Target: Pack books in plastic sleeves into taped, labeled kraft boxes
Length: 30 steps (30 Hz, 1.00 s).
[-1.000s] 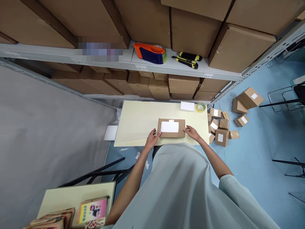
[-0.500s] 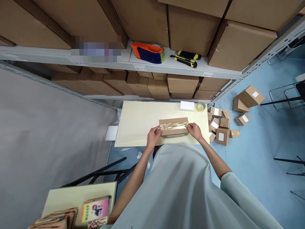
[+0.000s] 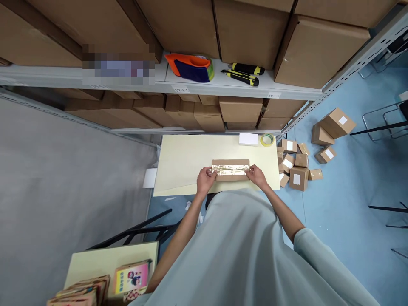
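A small brown cardboard box point(image 3: 230, 177) is at the front of the pale yellow table point(image 3: 181, 161), with shiny clear packing tape point(image 3: 231, 170) running lengthwise along its top. My left hand point(image 3: 206, 180) grips the left end of the box, thumb on top by the tape's end. At the opposite end my right hand point(image 3: 256, 176) holds the box the same way. The fingers beyond the box ends are partly hidden. Behind the box lie a white pad or small box point(image 3: 248, 139) and a roll of tape point(image 3: 267, 140).
Over the table's back edge runs a shelf point(image 3: 127, 87) of large cartons, bearing an orange and blue tape dispenser point(image 3: 191, 67) and yellow-black utility knives point(image 3: 244, 74). Several labelled boxes point(image 3: 298, 178) lie on the floor at right. Books point(image 3: 132, 278) sit on a second table, lower left.
The box has turned slightly to lie straighter, and its front side with the white label no longer shows. Both hands keep hold of its ends. The view has shifted a little.
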Each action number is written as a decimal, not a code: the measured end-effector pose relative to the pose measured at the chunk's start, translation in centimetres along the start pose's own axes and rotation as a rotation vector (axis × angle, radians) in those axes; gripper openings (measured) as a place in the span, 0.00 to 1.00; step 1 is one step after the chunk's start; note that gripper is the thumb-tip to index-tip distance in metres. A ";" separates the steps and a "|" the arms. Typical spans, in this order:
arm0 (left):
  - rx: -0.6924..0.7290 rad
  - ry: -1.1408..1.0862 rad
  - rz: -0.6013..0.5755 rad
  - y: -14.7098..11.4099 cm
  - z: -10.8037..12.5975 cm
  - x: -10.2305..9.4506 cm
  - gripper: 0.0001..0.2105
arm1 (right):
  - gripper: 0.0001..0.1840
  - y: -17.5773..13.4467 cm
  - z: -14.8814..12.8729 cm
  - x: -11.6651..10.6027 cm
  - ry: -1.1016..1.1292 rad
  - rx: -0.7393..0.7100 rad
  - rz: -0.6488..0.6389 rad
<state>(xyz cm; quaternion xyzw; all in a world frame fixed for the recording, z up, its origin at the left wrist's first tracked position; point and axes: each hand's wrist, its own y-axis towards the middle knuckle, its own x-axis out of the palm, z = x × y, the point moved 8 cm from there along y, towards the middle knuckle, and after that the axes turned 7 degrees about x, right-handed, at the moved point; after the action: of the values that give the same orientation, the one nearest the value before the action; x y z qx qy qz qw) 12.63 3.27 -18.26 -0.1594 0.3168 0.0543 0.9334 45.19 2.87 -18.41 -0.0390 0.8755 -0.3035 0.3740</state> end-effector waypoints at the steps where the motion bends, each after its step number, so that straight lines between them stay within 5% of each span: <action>1: 0.009 0.027 0.014 -0.2 0.4 0.1 0.17 | 0.18 -0.1 0.0 0.2 -0.012 0.014 0.014; 8: -0.053 0.152 0.061 -1.5 2.8 2.4 0.37 | 0.50 -0.8 -2.5 2.0 0.027 -0.044 0.216; 15: -0.008 0.210 0.058 -1.7 3.1 3.4 0.44 | 0.63 -1.2 -4.0 4.6 0.111 -0.041 0.244; 23: 0.138 0.052 0.048 -3.9 0.9 1.6 0.12 | 0.47 -4.0 -0.1 3.1 0.191 -0.015 0.268; 30: 0.246 0.020 -0.087 -9.3 2.9 4.4 0.17 | 0.41 -11.9 6.7 -1.0 0.253 0.104 0.392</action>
<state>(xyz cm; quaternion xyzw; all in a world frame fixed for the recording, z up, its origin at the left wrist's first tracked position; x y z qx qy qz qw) 19.69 -4.56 -16.37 -0.0578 0.3233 -0.0273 0.9441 48.55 -9.92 -14.71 0.1896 0.8894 -0.2723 0.3146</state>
